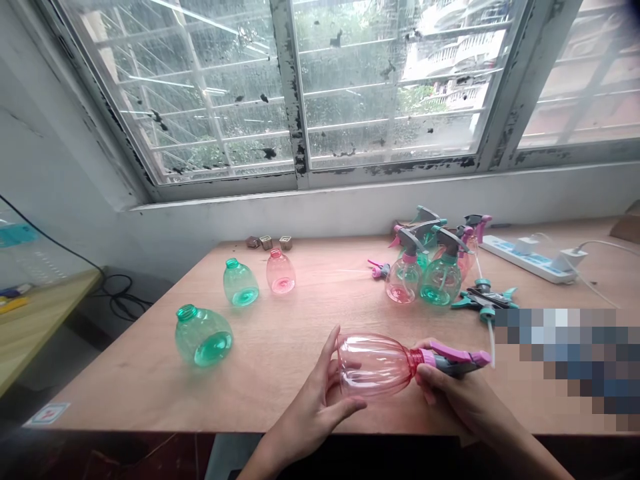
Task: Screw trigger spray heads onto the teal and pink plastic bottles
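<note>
A clear pink spray bottle (376, 364) lies sideways in the air just above the table's front part, its sprayer head (455, 359) pointing right. My left hand (325, 393) cups the bottle's base, thumb on the near side and fingers behind. At the neck, my right hand (450, 387) grips the pink collar with thumb and fingers. The grey and pink sprayer sits on the neck; whether it is fully screwed down I cannot tell. To the left stand a green bottle (204, 337), a smaller green one (241, 283) and a pink one (281, 272), all without sprayers.
Several bottles with sprayers (441, 280) stand together at the back right. Loose grey-green sprayer heads (484, 300) and a pink one (380, 270) lie nearby. A white power strip (530, 259) with cables is further right. Small blocks (266, 243) sit by the wall.
</note>
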Available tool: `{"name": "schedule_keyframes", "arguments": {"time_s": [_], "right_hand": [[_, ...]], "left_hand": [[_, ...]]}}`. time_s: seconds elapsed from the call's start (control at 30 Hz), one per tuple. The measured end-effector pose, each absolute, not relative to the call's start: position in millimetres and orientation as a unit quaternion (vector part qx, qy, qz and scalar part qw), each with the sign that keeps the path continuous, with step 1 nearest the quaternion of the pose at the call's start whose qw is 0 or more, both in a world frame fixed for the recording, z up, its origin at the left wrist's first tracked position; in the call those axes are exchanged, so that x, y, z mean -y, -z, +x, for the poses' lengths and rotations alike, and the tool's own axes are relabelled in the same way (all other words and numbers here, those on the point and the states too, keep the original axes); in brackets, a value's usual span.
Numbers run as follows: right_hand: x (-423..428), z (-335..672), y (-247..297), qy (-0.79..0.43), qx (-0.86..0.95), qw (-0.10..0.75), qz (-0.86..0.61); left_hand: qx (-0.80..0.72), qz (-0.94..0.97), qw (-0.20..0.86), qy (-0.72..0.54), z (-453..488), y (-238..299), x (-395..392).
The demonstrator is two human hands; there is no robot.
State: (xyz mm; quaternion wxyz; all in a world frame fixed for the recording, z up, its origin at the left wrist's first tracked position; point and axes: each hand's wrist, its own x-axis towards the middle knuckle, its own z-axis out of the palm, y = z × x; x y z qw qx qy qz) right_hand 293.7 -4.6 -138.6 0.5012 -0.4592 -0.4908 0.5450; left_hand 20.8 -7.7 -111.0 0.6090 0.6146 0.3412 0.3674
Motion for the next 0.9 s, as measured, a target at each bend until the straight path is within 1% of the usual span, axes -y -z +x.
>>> {"name": "schedule_keyframes", "arguments": {"time_s": [0.17, 0.33, 0.5, 0.7, 0.9], "right_hand": [[4.9, 293.1, 136.0, -0.538, 0.502, 0.499, -0.457], [5.4, 292.7, 133.3, -0.536, 0.51, 0.486, -0.465], [4.4, 295.7, 136.5, -0.538, 0.512, 0.476, -0.471], [5.2, 295.0, 136.0, -0.547, 0.513, 0.485, -0.451], [4.4, 295.7, 137.9, -0.542, 0.518, 0.49, -0.444]], "left_hand": [[-0.349, 0.613, 0.608, -0.365, 20.3, 109.5, 8.5], [-0.349, 0.576, 0.649, -0.355, 20.4, 112.1, 6.5], [-0.345, 0.601, 0.621, -0.366, 20.4, 112.8, 6.4], [-0.369, 0.63, 0.591, -0.343, 19.4, 106.7, 9.9], [-0.36, 0.613, 0.624, -0.323, 17.3, 108.2, 8.8]]}}
